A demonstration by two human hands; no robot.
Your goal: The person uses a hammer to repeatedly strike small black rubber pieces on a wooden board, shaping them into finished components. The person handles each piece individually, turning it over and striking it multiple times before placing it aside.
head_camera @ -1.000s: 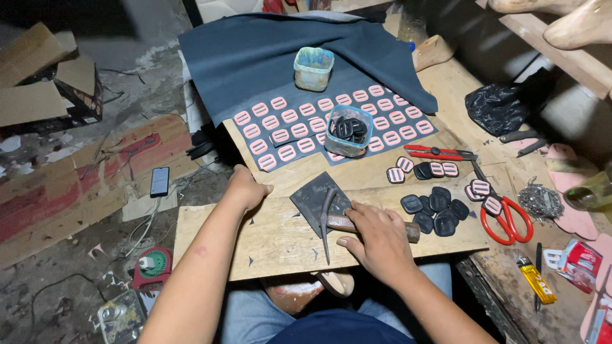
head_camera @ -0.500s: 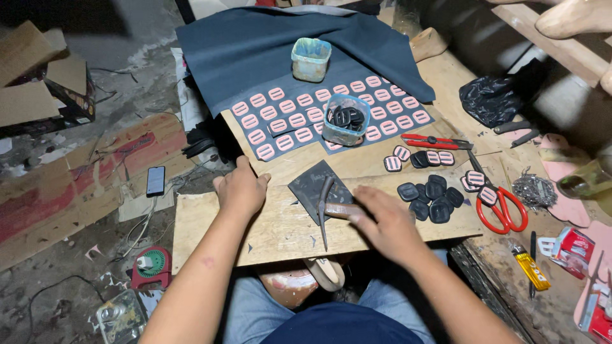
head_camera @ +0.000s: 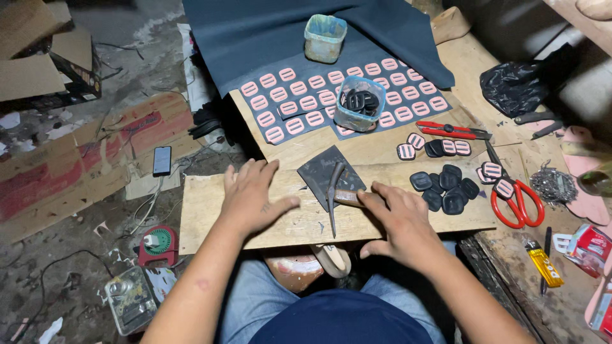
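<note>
My left hand (head_camera: 252, 197) lies flat, fingers spread, on the wooden board (head_camera: 210, 213) across my lap. My right hand (head_camera: 398, 220) rests on the board with its fingers on the wooden handle of a curved knife (head_camera: 333, 191). The blade lies over a dark grey piece of material (head_camera: 319, 171). A pile of black oval pieces (head_camera: 446, 188) sits just right of my right hand.
Rows of pink oval pieces (head_camera: 299, 105) lie on a dark blue sheet (head_camera: 268, 32), with two plastic tubs (head_camera: 360, 102) (head_camera: 324, 37). Red scissors (head_camera: 515, 197), a red cutter (head_camera: 449, 130), a lighter (head_camera: 544, 264) and a black bag (head_camera: 516, 86) lie right. A phone (head_camera: 162, 160) is on the floor.
My right hand has slid right along the knife handle and loosened its hold. My left hand has flattened on the board. The camera view has shifted slightly.
</note>
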